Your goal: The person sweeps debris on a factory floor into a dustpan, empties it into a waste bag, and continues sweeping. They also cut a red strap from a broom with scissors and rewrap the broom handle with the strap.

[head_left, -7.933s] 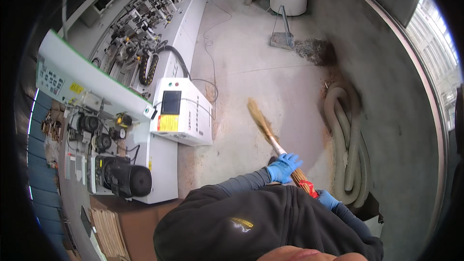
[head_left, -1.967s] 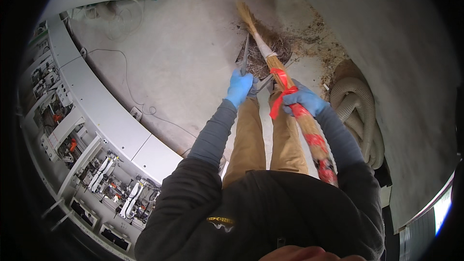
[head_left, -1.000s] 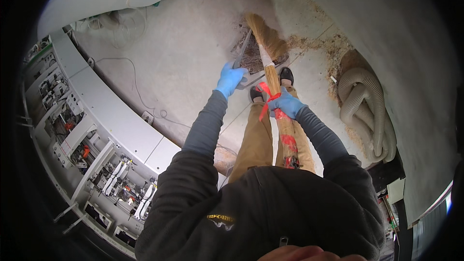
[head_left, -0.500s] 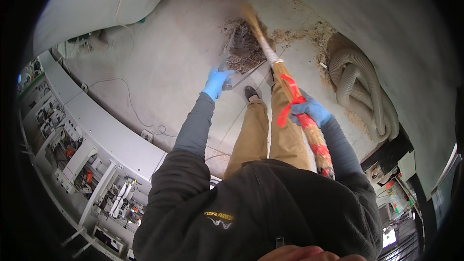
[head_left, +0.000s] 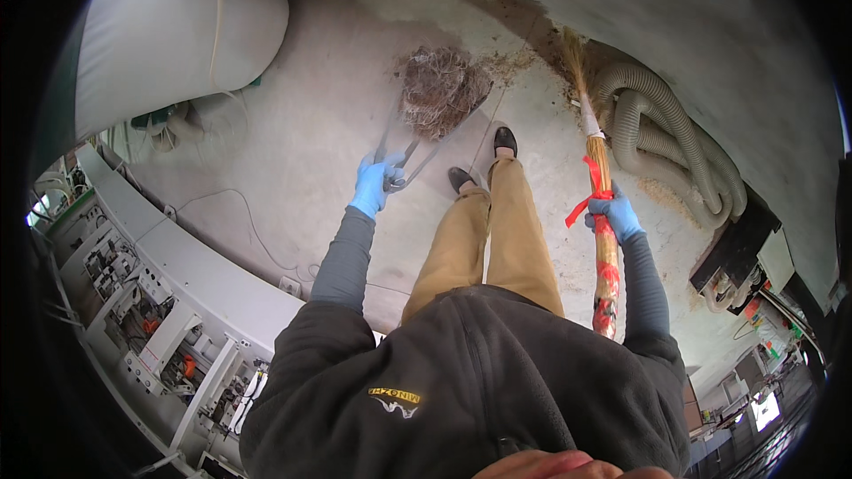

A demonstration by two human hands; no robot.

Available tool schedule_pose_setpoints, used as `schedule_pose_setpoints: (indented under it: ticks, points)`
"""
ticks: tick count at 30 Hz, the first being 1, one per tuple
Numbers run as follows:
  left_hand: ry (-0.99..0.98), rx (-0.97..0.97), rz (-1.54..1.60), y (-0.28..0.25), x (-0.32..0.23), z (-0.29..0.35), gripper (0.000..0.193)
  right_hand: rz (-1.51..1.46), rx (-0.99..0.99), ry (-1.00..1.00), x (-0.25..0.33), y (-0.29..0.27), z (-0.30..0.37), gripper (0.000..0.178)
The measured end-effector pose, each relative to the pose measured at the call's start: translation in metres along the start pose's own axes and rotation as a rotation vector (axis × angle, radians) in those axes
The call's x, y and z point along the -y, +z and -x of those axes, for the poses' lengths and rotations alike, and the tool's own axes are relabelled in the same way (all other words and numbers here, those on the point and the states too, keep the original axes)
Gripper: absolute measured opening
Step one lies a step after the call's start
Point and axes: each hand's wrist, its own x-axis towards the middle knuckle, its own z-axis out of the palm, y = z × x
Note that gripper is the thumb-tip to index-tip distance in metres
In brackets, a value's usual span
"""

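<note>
In a blue glove, my left hand (head_left: 373, 184) is closed on the handle of a grey dustpan (head_left: 430, 156). A heap of brown, stringy debris (head_left: 440, 93) lies at the dustpan; its sides show on either side of the heap, but the dustpan's floor is hidden. My right hand (head_left: 619, 211), also gloved in blue, is wrapped round the handle of a straw broom (head_left: 606, 270) with red and white bindings and a red ribbon. The broom's bristles (head_left: 575, 66) point away from me and reach scattered shavings by the right wall.
Coiled grey ribbed hoses (head_left: 661, 137) lie on the right, close to the broom. Loose shavings (head_left: 508, 62) are spread on the floor beyond my shoes. A long machine bench (head_left: 204, 253) curves along the left, a thin cable (head_left: 253, 226) near it. A large pale rounded housing (head_left: 182, 27) stands far left.
The broom has swung right, from over the debris heap to the shavings near the hoses. My right hand has moved right with it. The dustpan stays in my left hand.
</note>
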Motion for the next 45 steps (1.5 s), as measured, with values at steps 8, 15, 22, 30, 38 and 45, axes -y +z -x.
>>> schedule_pose_setpoints:
  ticks: [8, 15, 22, 30, 38, 45]
  points:
    - [0.033, 0.035, -0.065, -0.004, 0.015, 0.015, 0.075, -0.164, 0.059, 0.081, 0.028, 0.045, -0.156, 0.034]
    - [-0.002, -0.004, -0.025, -0.018, 0.037, 0.021, 0.075, -0.149, 0.254, 0.003, 0.043, 0.081, -0.132, 0.051]
    - [-0.05, -0.106, -0.044, -0.029, 0.061, 0.021, 0.072, 0.089, 0.298, -0.026, 0.076, 0.095, -0.053, 0.077]
    - [-0.083, -0.134, 0.022, -0.052, 0.089, 0.03, 0.077, 1.339, 0.214, -0.514, 0.105, 0.193, -0.145, 0.077]
    - [-0.106, -0.181, 0.102, -0.053, 0.112, 0.013, 0.076, 1.688, 0.221, -0.545, 0.095, 0.315, -0.31, 0.055]
    - [-0.096, -0.159, 0.154, -0.05, 0.11, 0.004, 0.079, 1.653, -0.009, -0.506, 0.098, 0.155, -0.315, 0.055]
